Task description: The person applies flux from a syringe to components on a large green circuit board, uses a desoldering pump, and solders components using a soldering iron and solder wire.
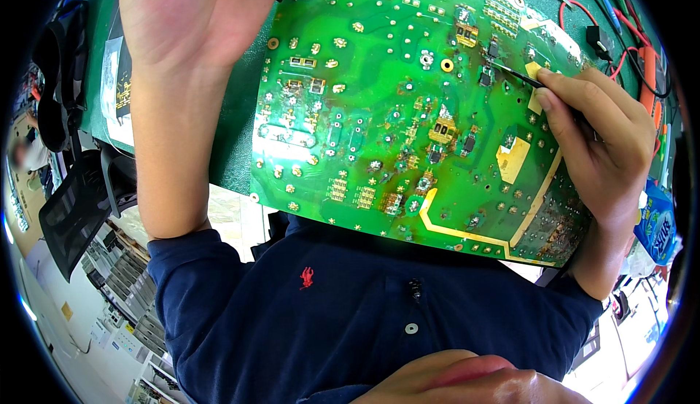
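Observation:
A large green circuit board (364, 141) with gold pads, small components and browned patches lies tilted across the green work mat (233, 156). My right hand (594, 127) grips a slim black pointed tool (529, 77), its tip at small black components in the board's upper right. My left hand (193, 6) is palm up at the board's upper left; its fingers are cut off by the top edge, so I cannot see whether they hold anything.
Red and black leads (627, 54) and an orange object (647, 76) lie right, above a blue package (654, 222). A black mesh chair (76, 211) stands left, near dark straps (62, 76). Another person (29, 156) shows at the far-left rim.

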`<state>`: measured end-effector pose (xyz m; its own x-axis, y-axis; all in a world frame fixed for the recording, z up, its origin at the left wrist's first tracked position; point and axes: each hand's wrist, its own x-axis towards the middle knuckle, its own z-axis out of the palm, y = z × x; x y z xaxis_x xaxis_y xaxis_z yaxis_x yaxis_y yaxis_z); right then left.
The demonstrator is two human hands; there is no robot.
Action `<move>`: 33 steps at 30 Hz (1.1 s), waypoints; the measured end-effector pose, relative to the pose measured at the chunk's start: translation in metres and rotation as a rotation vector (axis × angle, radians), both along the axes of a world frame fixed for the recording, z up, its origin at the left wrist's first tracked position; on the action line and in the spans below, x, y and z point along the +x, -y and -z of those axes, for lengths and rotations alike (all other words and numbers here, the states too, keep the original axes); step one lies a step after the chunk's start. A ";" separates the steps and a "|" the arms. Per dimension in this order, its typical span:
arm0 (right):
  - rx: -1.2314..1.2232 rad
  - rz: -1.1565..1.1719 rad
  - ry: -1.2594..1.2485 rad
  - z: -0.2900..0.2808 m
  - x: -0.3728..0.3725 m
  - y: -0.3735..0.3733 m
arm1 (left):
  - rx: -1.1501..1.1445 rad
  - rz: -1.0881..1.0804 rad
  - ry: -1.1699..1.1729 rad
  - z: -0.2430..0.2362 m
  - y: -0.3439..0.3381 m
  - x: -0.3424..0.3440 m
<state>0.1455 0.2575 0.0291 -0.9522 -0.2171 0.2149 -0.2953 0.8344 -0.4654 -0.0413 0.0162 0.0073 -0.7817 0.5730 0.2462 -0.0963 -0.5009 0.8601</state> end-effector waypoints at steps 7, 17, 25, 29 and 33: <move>-0.014 0.001 -0.021 -0.003 0.002 0.000 | 0.004 0.210 0.095 -0.005 0.016 -0.010; -0.391 0.404 -0.244 -0.034 -0.002 -0.011 | -0.004 0.102 0.173 -0.005 0.011 0.000; -0.235 0.535 -0.164 -0.037 -0.014 -0.069 | -0.157 0.150 0.039 -0.005 0.004 0.009; -0.183 0.507 -0.058 -0.031 -0.035 -0.093 | -0.168 0.125 -0.013 -0.005 0.005 0.008; -0.102 0.502 0.006 -0.028 -0.062 -0.111 | -0.187 0.110 -0.042 -0.007 0.005 0.011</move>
